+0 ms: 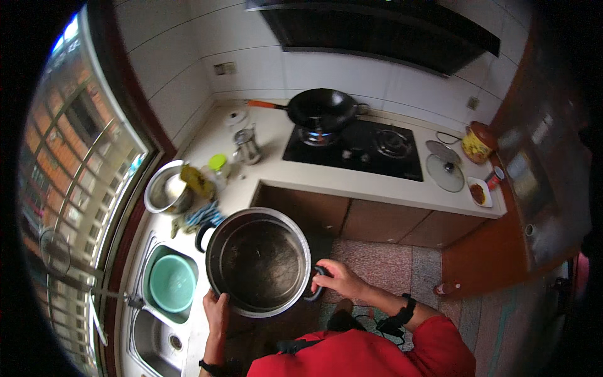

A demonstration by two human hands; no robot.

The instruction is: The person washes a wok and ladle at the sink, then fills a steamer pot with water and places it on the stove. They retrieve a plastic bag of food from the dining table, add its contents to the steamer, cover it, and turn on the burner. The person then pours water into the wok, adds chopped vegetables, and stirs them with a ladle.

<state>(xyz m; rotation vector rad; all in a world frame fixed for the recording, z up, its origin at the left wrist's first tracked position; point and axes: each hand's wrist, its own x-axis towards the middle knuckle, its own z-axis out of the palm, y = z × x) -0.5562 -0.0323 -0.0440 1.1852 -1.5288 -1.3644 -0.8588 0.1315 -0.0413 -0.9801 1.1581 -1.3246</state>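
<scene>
A large metal pot (258, 261) with black side handles is held in front of my body, its wide mouth facing up; its inside looks dark and stained. My right hand (340, 279) grips the pot's right handle. My left hand (216, 311) holds the pot's rim at the lower left, thumb over the edge. The left handle sticks out near the counter, untouched. On the lit left burner of a black gas hob (353, 151) stands a black wok (322, 109) with an orange handle.
At the left, a double sink (158, 337) holds a green basin (173, 283). A metal bowl (166, 188), a lime-lidded jar (218, 162), a striped cloth (205, 215) and a metal jug (247, 147) stand nearby. Right of the hob lie a glass lid (445, 173) and a white dish (479, 192).
</scene>
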